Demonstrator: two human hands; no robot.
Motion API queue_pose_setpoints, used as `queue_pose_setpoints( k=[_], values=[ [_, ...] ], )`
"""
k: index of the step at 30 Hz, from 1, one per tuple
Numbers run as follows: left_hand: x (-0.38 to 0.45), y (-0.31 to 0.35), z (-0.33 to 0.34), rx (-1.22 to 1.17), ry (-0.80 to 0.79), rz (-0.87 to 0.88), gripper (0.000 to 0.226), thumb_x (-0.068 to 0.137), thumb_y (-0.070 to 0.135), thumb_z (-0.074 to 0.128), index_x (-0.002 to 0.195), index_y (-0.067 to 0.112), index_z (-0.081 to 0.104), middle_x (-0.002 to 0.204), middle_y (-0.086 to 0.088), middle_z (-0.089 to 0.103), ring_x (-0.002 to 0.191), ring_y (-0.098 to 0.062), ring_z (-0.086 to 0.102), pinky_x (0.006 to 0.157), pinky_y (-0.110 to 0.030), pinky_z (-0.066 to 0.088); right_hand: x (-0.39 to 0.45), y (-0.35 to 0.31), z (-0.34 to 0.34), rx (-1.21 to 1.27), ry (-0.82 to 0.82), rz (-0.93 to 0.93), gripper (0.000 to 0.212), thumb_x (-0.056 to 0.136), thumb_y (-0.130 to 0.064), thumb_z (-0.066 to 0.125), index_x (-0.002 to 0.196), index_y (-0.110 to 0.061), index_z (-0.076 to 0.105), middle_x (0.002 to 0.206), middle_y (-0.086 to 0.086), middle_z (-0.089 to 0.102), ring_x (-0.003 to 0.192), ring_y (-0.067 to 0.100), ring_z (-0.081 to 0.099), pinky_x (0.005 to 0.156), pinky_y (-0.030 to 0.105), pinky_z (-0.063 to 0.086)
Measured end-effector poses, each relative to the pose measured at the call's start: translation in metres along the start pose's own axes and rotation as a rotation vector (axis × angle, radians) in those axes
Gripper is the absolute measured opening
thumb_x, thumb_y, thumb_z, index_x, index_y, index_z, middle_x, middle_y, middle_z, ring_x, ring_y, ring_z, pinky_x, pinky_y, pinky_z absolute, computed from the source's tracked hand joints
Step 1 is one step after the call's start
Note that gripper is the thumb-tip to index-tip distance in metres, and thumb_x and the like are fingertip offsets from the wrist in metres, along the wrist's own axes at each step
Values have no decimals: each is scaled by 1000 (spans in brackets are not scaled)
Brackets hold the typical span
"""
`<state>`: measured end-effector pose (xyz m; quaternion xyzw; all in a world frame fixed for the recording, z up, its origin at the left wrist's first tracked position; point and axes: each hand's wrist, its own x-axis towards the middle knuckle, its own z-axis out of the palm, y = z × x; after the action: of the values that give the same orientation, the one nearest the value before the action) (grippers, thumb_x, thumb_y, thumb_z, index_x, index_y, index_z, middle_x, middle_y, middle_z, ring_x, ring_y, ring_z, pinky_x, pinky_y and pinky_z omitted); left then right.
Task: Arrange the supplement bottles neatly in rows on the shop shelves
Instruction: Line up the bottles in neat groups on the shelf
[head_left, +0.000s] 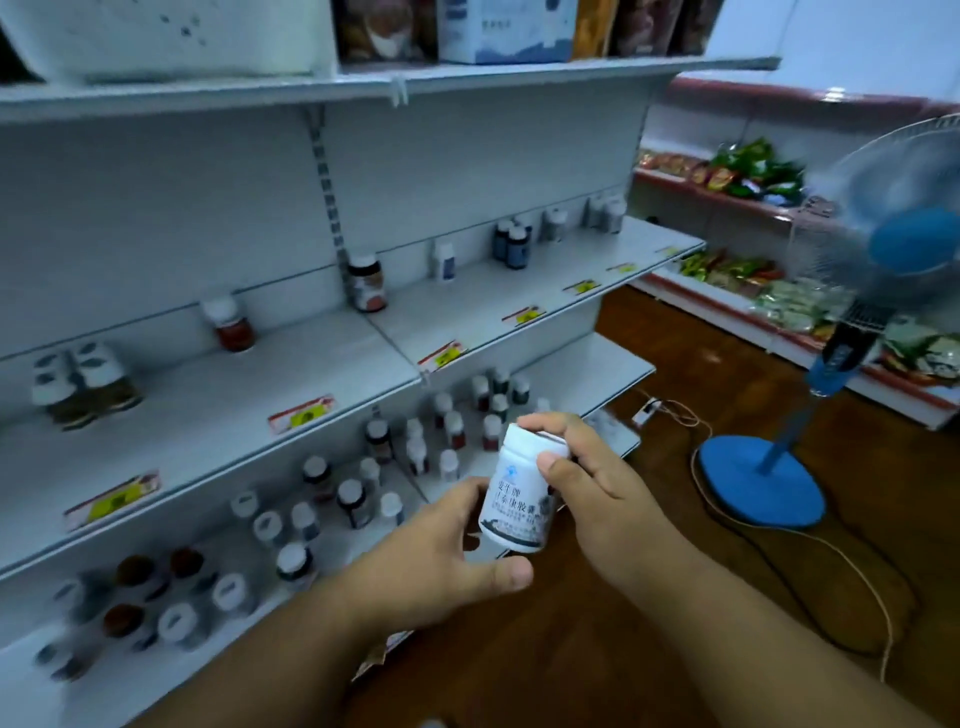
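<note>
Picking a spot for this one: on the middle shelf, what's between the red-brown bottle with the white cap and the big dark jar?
Head view: nothing. The shelf between the red-brown bottle and the dark jar is bare.

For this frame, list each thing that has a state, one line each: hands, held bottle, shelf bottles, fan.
white bottle: capped, tilted, held in the air by both hands.
left hand: grips the bottle's lower part.
right hand: pinches the cap end.
lower-shelf bottles: upright, scattered, not in rows.
middle-shelf bottles: upright, sparse along the back.
blue fan: standing; blades blurred, probably running.
</note>
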<state>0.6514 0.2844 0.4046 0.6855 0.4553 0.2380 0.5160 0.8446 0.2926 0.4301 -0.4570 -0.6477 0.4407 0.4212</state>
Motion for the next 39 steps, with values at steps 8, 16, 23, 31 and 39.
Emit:
queue_pose_setpoints(
  k=[8, 16, 23, 31, 39],
  values=[
    [195, 32, -35, 104, -136, 110, 74, 64, 71, 70, 126, 40, 46, 122, 20, 60, 112, 5, 57, 95, -22, 49, 125, 33, -100, -6, 192, 18, 24, 99, -27, 47, 121, -32, 57, 103, -17, 60, 97, 5, 60, 77, 22, 54],
    [382, 72, -23, 234, -243, 171, 59, 73, 65, 68, 123, 47, 41, 122, 31, 52, 113, 18, 47, 99, -17, 44, 220, 79, -231, -72, 386, 24, 23, 96, -31, 48, 117, -38, 57, 103, -23, 60, 95, -4, 58, 73, 11, 48],
    [521, 86, -6, 319, -55, 115, 89, 59, 87, 55, 135, 45, 39, 132, 22, 49, 121, 2, 47, 101, -35, 47, 329, 132, -348, -99, 292, 37, 22, 100, -24, 51, 116, -37, 58, 101, -22, 62, 94, -2, 61, 71, 14, 50],
    [648, 90, -23, 301, 106, -41, 88, 57, 85, 56, 133, 44, 39, 129, 23, 51, 116, 8, 48, 100, -29, 46, 488, 186, -422, 411, 210, 265, 25, 100, -16, 48, 101, -31, 68, 108, 9, 68, 101, 28, 66, 86, 48, 57],
    [794, 87, -57, 398, 149, -78, 79, 72, 62, 72, 137, 35, 38, 131, 18, 48, 117, 0, 47, 103, -30, 44, 618, 227, -480, 771, 208, 410, 10, 94, -19, 58, 102, -16, 64, 102, 12, 73, 105, 35, 65, 97, 54, 48]
  ],
)
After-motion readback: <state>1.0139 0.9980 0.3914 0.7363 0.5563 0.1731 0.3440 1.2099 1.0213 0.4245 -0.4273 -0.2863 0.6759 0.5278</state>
